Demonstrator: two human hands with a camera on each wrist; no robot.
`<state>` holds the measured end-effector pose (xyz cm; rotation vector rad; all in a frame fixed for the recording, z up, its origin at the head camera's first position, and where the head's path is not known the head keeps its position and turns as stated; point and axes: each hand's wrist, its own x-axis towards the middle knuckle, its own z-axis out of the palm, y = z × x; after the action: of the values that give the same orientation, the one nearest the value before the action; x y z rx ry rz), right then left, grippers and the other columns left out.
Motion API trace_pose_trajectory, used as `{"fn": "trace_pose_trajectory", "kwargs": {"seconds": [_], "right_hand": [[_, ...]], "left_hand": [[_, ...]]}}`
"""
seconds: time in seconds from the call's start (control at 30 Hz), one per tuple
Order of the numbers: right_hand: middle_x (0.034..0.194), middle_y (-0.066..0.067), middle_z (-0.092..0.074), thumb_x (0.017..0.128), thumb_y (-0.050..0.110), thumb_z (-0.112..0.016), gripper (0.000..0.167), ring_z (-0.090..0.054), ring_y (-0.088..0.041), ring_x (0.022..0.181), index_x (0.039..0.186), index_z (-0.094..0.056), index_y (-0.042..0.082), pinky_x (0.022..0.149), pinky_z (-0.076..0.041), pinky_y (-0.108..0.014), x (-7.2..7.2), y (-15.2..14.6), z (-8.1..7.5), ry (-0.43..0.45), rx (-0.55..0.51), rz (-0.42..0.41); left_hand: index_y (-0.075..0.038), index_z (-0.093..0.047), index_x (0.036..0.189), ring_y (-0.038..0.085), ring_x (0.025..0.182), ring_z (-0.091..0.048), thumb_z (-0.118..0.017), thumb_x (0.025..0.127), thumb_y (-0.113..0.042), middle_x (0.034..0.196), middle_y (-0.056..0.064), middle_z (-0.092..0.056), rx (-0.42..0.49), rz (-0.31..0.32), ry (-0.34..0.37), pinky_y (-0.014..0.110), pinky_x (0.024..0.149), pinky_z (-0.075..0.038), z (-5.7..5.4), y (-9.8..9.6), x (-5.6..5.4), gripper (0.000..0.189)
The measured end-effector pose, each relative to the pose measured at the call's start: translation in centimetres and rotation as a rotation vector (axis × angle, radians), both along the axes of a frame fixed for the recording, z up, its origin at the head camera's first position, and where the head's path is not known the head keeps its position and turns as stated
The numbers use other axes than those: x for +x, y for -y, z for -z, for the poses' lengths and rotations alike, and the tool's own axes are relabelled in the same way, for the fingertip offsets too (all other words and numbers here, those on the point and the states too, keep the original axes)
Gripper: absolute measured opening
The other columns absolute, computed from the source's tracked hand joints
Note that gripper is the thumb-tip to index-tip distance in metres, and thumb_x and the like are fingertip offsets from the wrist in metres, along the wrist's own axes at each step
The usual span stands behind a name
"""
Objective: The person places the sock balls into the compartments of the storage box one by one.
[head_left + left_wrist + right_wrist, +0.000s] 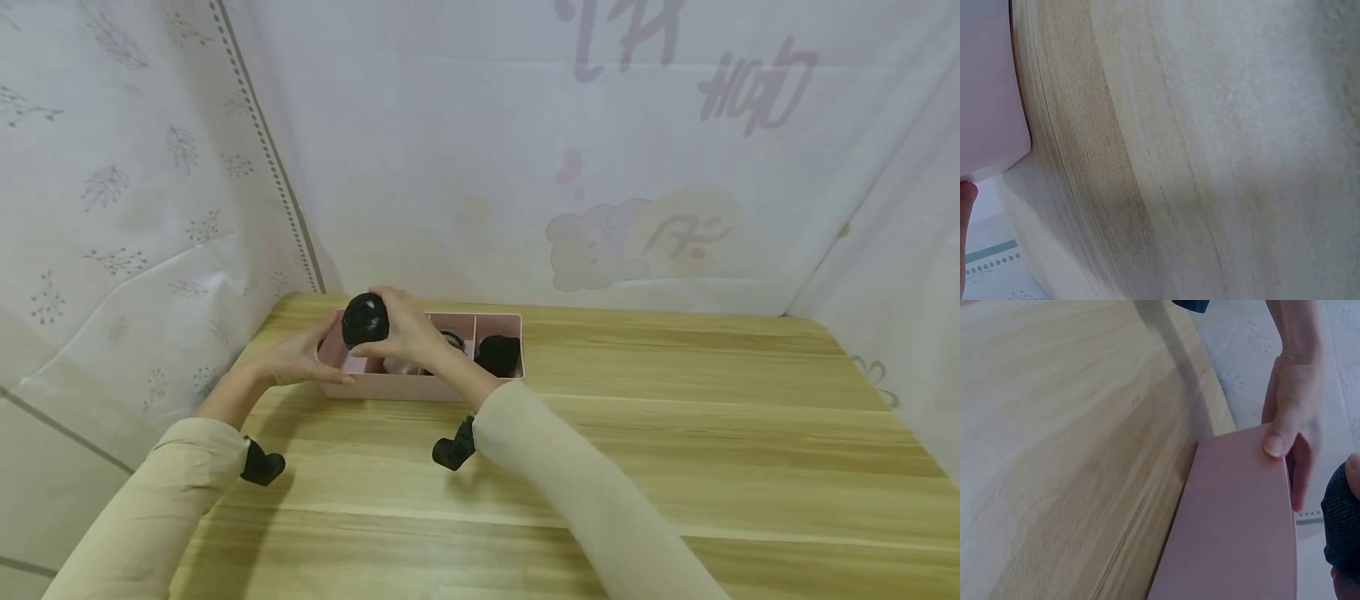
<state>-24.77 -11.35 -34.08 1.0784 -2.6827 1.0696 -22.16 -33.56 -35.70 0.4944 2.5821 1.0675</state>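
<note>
A long pink divided box [397,387] stands near the back left of the table. My left hand [294,357] holds its left end, thumb on the front wall and fingers round the end, as the right wrist view also shows. Above the left compartment, my right hand [408,333] grips a black rolled fabric bundle [365,322], whose knitted texture shows in the right wrist view. Another black bundle [498,356] sits in the right-end compartment. The middle compartments hold a pale item and a dark one with a light rim, partly hidden by my right hand and forearm.
The box rests on a wood-grain table [675,467]. Printed white curtains [450,167] hang behind it and along the left side. Black wrist camera mounts [453,450] jut from both sleeves, low over the tabletop.
</note>
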Motion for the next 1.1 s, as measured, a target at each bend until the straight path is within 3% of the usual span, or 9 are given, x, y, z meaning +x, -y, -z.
{"fn": "trace_pose_trajectory", "kwargs": {"seconds": [0.13, 0.27, 0.37, 0.5, 0.8, 1.1], "right_hand": [[0.139, -0.010, -0.045, 0.073, 0.036, -0.080, 0.088, -0.046, -0.021, 0.124, 0.142, -0.034, 0.006, 0.100, -0.044, -0.031, 0.2, 1.0, 0.3, 0.028, -0.026, 0.016], [0.138, -0.009, -0.046, 0.072, 0.034, -0.081, 0.087, -0.046, -0.020, 0.125, 0.141, -0.035, 0.005, 0.102, -0.042, -0.030, 0.4, 2.1, 0.7, 0.042, -0.045, 0.015], [0.139, -0.008, -0.046, 0.071, 0.034, -0.082, 0.088, -0.045, -0.020, 0.126, 0.140, -0.035, 0.005, 0.104, -0.040, -0.029, 0.5, 2.8, 1.0, 0.041, -0.032, 0.020], [0.142, -0.009, -0.043, 0.072, 0.033, -0.082, 0.090, -0.043, -0.020, 0.129, 0.142, -0.033, 0.006, 0.105, -0.039, -0.029, 0.6, 3.3, 1.2, 0.046, 0.003, 0.028], [0.146, -0.011, -0.038, 0.075, 0.037, -0.079, 0.091, -0.041, -0.020, 0.131, 0.146, -0.029, 0.008, 0.104, -0.040, -0.029, 0.5, 3.6, 1.4, 0.047, 0.106, 0.042], [0.137, -0.011, -0.045, 0.077, 0.034, -0.077, 0.080, -0.048, -0.022, 0.123, 0.141, -0.036, 0.010, 0.101, -0.043, -0.030, 0.4, 3.9, 1.6, -0.012, 0.197, 0.024]], "left_hand": [[-0.007, 0.004, 0.151, 0.042, 0.142, -0.004, -0.079, 0.076, -0.021, 0.156, 0.022, -0.002, 0.061, 0.028, -0.012, 0.066, 0.109, -0.009, 0.3, 0.0, -0.2, 0.112], [-0.007, -0.010, 0.151, 0.035, 0.133, -0.031, -0.079, 0.076, -0.016, 0.151, 0.020, -0.026, 0.118, 0.063, -0.029, 0.054, 0.109, -0.028, 0.7, 0.1, -0.3, 0.103], [-0.003, -0.018, 0.149, 0.029, 0.113, -0.052, -0.079, 0.075, -0.013, 0.134, 0.018, -0.047, 0.157, 0.079, -0.014, 0.036, 0.095, -0.046, 0.9, 0.2, -0.3, 0.097], [-0.001, -0.022, 0.146, 0.026, 0.095, -0.060, -0.078, 0.075, -0.009, 0.113, 0.014, -0.059, 0.200, 0.110, 0.000, 0.025, 0.080, -0.051, 1.0, 0.2, -0.3, 0.091], [-0.008, -0.003, 0.152, 0.020, 0.095, -0.063, -0.076, 0.077, -0.007, 0.133, 0.024, -0.044, 0.247, 0.081, 0.080, 0.024, 0.083, -0.052, 0.6, 0.1, -0.2, 0.104], [-0.011, 0.004, 0.152, 0.023, 0.115, -0.051, -0.078, 0.077, -0.014, 0.154, 0.020, -0.015, 0.189, 0.059, 0.058, 0.022, 0.092, -0.045, 0.6, 0.1, -0.3, 0.111]]}}
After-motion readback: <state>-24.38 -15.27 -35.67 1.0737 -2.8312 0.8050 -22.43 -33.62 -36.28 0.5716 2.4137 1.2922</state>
